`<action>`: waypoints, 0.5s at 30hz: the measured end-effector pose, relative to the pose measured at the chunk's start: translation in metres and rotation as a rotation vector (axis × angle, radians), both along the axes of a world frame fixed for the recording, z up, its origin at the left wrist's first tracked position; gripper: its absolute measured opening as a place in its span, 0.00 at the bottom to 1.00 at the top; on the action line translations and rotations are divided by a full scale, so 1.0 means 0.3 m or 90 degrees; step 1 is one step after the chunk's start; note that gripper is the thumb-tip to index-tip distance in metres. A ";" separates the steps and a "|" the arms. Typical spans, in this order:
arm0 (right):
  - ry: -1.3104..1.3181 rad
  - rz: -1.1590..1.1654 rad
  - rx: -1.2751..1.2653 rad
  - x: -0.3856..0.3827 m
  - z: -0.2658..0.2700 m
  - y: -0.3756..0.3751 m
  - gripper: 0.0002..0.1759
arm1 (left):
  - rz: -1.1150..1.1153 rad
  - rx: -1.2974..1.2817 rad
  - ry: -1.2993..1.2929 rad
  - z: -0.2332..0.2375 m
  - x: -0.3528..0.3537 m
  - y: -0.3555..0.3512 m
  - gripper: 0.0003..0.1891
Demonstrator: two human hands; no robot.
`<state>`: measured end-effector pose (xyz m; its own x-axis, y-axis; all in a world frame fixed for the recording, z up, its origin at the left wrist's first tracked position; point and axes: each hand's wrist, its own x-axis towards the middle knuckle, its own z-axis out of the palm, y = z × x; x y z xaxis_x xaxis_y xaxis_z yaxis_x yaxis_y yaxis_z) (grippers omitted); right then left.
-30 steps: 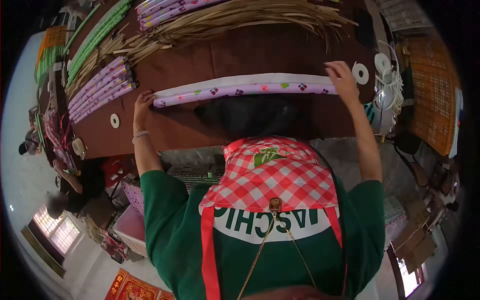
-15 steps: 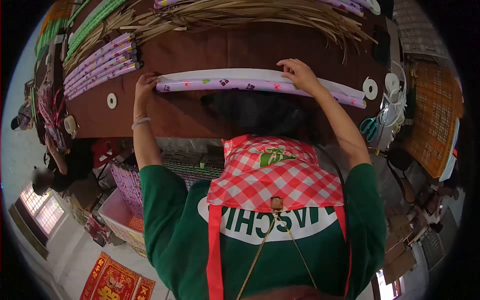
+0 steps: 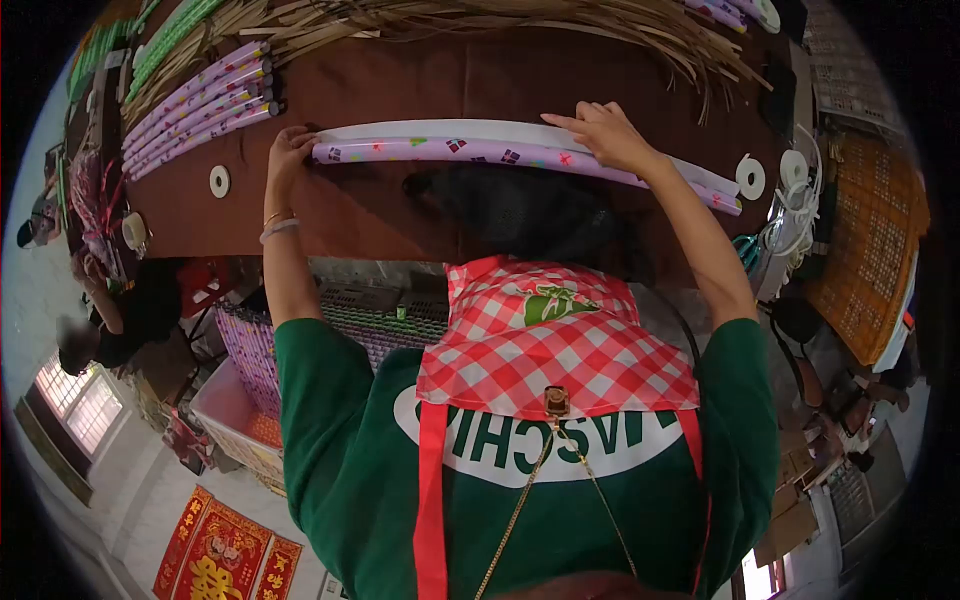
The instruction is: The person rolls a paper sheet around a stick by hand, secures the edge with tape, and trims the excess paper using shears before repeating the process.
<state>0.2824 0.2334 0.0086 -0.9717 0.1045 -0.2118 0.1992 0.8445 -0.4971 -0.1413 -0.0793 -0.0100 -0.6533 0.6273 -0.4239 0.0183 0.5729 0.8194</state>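
A long purple patterned roll [image 3: 430, 150] lies across the brown table, with a white strip [image 3: 450, 128] along its far edge. My left hand [image 3: 292, 146] is closed at the roll's left end, its fingers pressed onto the end. My right hand [image 3: 610, 138] is over the right part of the roll, index finger stretched out across the white strip and the other fingers partly curled; its palm side is hidden. Below the roll's middle lies a dark object [image 3: 520, 210] on the table edge.
Purple tubes [image 3: 200, 110] lie at the left near a tape roll [image 3: 219, 181]. Dry strips [image 3: 480, 22] run along the back. White tape [image 3: 750, 177] and teal scissors [image 3: 745, 250] are at the right. Another person [image 3: 130, 320] sits at the left.
My right hand has shifted slightly up and right, its index finger now extended to the left. The view has shifted slightly. My left hand stays at the roll's left end.
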 end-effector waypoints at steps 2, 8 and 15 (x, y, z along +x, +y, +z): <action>-0.012 0.020 0.007 -0.009 0.009 0.007 0.29 | 0.004 0.002 -0.003 -0.016 -0.008 -0.011 0.20; -0.025 0.038 0.005 -0.014 0.001 0.009 0.29 | 0.000 -0.011 0.009 0.037 0.030 0.013 0.20; -0.024 0.058 0.059 -0.011 0.003 0.005 0.39 | -0.010 0.016 -0.008 0.016 0.014 0.002 0.20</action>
